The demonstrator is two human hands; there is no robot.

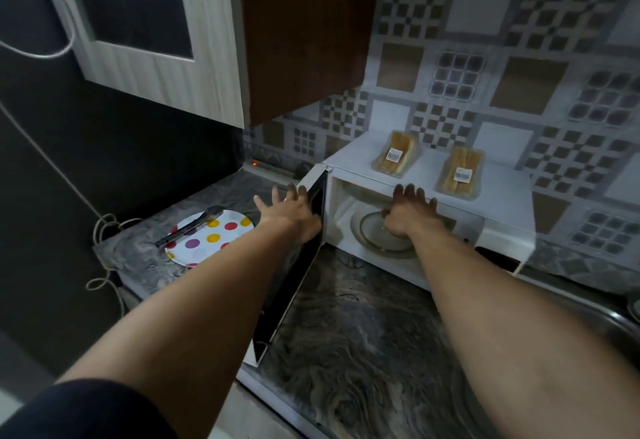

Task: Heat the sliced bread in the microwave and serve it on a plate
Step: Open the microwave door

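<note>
The sliced bread sits in two clear wrapped packs, one [396, 158] to the left and one [460, 175] to the right, side by side on top of the white microwave [502, 203], neither of them touched. The microwave's door [294, 282] stands swung out to the left and the glass turntable [370, 230] inside is bare. The left hand [291, 211] rests on the door's upper edge with fingers spread wide, holding nothing; the right hand [410, 213] lies at the front lip of the oven's top, fingers straight and fanned, also holding nothing. From here it looks like the opening step, oven open and bread not yet loaded. Next I'd expect the right hand to reach up for the nearer pack, which will need unwrapping before any slices go on the turntable. Left of the oven, a polka-dot plate [221, 234] waits on the dark marbled counter [363, 334] with metal tongs [190, 229] laid across it. Behind is a patterned tile wall [519, 75], a cabinet [156, 57] overhead, and a pale cord [104, 227] looped at the counter's left end.
</note>
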